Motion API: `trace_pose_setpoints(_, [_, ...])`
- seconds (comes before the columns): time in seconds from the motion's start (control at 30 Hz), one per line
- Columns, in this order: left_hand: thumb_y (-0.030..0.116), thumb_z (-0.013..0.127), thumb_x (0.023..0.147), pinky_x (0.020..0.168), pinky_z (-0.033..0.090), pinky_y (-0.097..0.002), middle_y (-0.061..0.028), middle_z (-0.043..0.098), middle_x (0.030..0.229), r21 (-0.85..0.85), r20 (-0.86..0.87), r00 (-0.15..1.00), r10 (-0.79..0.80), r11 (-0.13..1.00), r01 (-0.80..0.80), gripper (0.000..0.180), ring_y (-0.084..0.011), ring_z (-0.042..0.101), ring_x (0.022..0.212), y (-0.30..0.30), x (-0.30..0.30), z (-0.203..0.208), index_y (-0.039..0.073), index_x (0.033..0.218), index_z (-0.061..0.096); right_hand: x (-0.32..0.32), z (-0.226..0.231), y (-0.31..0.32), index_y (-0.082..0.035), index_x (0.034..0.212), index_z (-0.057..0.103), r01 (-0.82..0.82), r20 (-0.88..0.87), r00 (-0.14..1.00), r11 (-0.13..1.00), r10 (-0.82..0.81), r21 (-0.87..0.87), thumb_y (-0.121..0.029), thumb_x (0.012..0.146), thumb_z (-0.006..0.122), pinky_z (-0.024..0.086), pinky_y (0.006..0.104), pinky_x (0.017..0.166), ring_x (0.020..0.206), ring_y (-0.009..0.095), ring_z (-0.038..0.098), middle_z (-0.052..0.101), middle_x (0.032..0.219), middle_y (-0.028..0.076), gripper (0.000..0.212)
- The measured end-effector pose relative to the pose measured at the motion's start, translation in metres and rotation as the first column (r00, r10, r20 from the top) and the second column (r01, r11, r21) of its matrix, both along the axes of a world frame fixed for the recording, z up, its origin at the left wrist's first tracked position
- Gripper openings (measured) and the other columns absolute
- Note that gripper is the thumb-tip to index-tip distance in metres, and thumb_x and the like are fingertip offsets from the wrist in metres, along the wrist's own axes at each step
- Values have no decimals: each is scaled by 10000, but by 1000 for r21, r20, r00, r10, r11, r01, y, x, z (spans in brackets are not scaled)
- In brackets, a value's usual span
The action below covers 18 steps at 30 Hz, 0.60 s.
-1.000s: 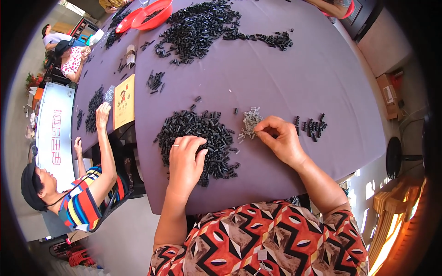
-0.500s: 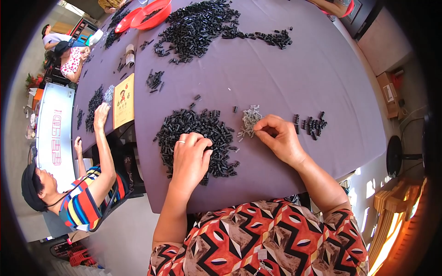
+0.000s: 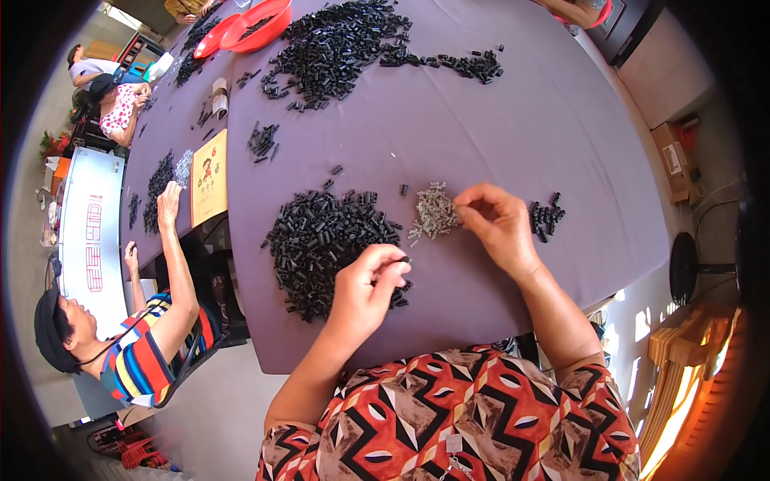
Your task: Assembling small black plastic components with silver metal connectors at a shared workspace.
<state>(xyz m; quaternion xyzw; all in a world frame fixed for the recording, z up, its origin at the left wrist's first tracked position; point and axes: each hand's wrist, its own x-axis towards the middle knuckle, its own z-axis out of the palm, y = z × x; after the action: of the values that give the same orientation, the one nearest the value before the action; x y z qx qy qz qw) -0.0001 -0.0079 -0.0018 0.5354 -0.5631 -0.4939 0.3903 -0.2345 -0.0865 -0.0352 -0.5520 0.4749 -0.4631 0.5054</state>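
My left hand (image 3: pixel 367 295) is raised over the near right side of a heap of small black tube-shaped parts (image 3: pixel 317 248). One small black part (image 3: pixel 405 259) shows between its thumb and fingertips. My right hand (image 3: pixel 501 231) is pinched at the right edge of a small pile of silvery springs (image 3: pixel 431 210). Whatever its fingertips hold is too small to make out. Just right of that hand lies a little group of black parts (image 3: pixel 547 216), partly hidden by it. A lone black piece (image 3: pixel 403 190) lies left of the springs.
A larger black heap (image 3: pixel 337 52) and red bowls (image 3: pixel 261 28) stand at the far side of the purple-grey tablecloth (image 3: pixel 513 120). At left, a yellow booklet (image 3: pixel 209 178) lies near a seated co-worker in a striped shirt (image 3: pixel 148 353). Other people sit farther off.
My left hand has lifted off the black heap and moved right, with a black part in its fingers. My right hand has shifted slightly, still beside the springs.
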Motion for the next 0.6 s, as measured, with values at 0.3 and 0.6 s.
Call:
trace_pose_setpoints(0.3, [118, 527, 1076, 710, 541, -255, -89, 726, 943, 170, -106, 994, 40, 985, -22, 191, -104, 651, 732, -11, -26, -11, -22, 1144, 637, 11, 6, 19, 2, 1018, 689, -342, 51, 940, 934, 338, 103, 19, 947, 688, 539, 231, 743, 849, 62, 645, 683, 938, 2, 73])
trace_pose_setpoints(0.6, [83, 564, 1052, 668, 521, -232, -77, 724, 877, 158, -114, 991, 70, 986, -52, 153, -89, 640, 691, -12, -30, -13, -24, 1109, 657, 11, 8, 19, 12, 1009, 687, -342, 48, 939, 937, 339, 75, 28, 940, 689, 556, 251, 761, 867, 83, 654, 675, 946, 27, 71])
